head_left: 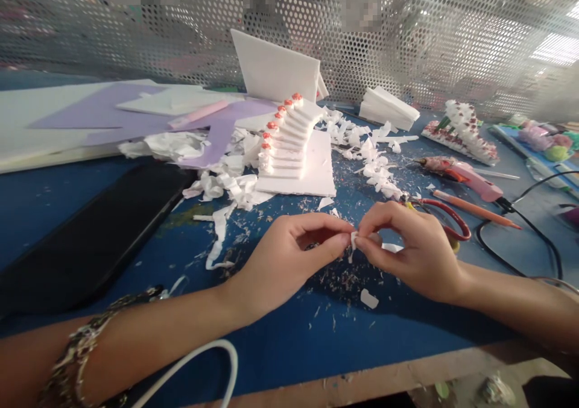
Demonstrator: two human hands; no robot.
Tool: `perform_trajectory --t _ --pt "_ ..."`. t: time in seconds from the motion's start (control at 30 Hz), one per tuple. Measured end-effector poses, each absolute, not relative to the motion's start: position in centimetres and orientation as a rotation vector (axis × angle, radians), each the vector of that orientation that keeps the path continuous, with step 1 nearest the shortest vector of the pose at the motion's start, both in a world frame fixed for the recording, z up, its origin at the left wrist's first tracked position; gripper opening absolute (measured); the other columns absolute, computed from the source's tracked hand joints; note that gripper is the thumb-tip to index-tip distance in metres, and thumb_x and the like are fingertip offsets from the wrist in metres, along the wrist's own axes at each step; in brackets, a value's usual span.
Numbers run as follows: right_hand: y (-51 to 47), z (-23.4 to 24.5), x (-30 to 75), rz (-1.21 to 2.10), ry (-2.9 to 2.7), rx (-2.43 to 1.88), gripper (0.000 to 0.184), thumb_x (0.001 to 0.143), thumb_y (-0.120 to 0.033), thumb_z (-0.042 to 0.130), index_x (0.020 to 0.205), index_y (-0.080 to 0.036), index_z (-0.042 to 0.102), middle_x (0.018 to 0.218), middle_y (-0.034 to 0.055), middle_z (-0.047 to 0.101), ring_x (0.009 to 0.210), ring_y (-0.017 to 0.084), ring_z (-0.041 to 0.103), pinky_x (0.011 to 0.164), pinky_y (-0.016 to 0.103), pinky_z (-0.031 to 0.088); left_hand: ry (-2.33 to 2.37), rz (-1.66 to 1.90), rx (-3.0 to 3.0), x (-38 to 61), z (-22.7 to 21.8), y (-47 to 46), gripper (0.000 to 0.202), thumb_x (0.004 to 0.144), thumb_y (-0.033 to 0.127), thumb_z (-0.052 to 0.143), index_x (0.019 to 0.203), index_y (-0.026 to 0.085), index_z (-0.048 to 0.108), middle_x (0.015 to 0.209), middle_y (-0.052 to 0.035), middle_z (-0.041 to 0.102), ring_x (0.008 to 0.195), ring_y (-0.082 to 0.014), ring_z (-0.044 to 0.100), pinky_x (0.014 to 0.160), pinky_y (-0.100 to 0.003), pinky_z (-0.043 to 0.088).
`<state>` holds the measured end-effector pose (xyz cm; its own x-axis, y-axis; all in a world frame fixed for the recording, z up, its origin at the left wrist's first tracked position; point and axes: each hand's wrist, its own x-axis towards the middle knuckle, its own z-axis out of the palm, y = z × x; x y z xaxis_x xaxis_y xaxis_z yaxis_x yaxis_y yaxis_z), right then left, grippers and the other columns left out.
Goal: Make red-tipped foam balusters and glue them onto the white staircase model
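Note:
My left hand [289, 257] and my right hand [409, 248] meet over the blue table, thumbs and forefingers pinching a small white paper piece [353, 245] between them. A narrow end of it hangs below the fingertips. Behind my hands stands a white foam staircase model [284, 155] on a square foam base [319, 170], with red-and-white blobs along one side of its steps. Crumpled white paper strips [230, 188] lie to its left, and curled paper bits [373, 155] to its right. A small white scrap [369, 299] rests below my right hand.
A black phone [99, 233] lies left. Right are a pink glue gun [470, 176] with its cord, an orange pencil [477, 209], red-handled pliers [446, 215] and a decorated white model [461, 132]. Foam boards [278, 64] lean against the perforated metal screen [181, 40]. A white cable [230, 360] loops in front.

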<state>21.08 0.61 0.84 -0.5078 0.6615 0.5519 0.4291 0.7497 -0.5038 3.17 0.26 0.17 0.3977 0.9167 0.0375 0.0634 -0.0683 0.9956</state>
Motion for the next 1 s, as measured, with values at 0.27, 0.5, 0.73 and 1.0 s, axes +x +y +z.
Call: perform_trajectory --t 0.27,0.5,0.73,1.0 --pt "0.3 0.9 21.3 0.532 -2.154 -0.809 0.007 0.078 -0.015 0.058 0.077 -0.016 0.051 0.065 -0.0031 0.055 0.056 0.003 0.048 0.051 0.014 0.041 0.867 0.869 1.599 2.8 0.3 0.2 0.009 0.076 0.026 0.062 0.078 0.017 0.065 0.076 0.0014 0.065 0.072 -0.0109 0.057 0.066 -0.018 0.044" --pt "0.5 1.1 21.6 0.842 -2.118 -0.734 0.005 0.079 -0.013 0.057 0.082 -0.015 0.052 0.065 -0.0044 0.054 0.056 0.001 0.048 0.053 0.011 0.042 0.845 0.879 1.733 2.7 0.4 0.4 0.009 0.078 0.024 0.059 0.075 0.017 0.063 0.072 0.0033 0.062 0.065 -0.0077 0.053 0.06 -0.015 0.04" --pt "0.7 1.0 21.8 0.731 -2.182 -0.696 0.01 0.079 -0.009 0.055 0.085 -0.016 0.052 0.07 -0.0033 0.057 0.063 0.003 0.051 0.057 0.013 0.043 0.878 0.865 1.762 2.6 0.5 0.4 0.009 0.077 0.025 0.06 0.073 0.018 0.062 0.066 0.0055 0.057 0.06 -0.0048 0.047 0.055 -0.013 0.037" --pt "0.9 1.7 22.3 0.521 -2.364 -0.508 0.018 0.078 -0.004 0.055 0.094 -0.013 0.057 0.082 0.0015 0.06 0.079 0.005 0.055 0.072 0.018 0.047 0.823 0.771 1.629 2.5 0.3 0.6 0.011 0.078 0.026 0.059 0.074 0.017 0.063 0.062 0.0043 0.056 0.056 -0.0054 0.049 0.053 -0.013 0.039"
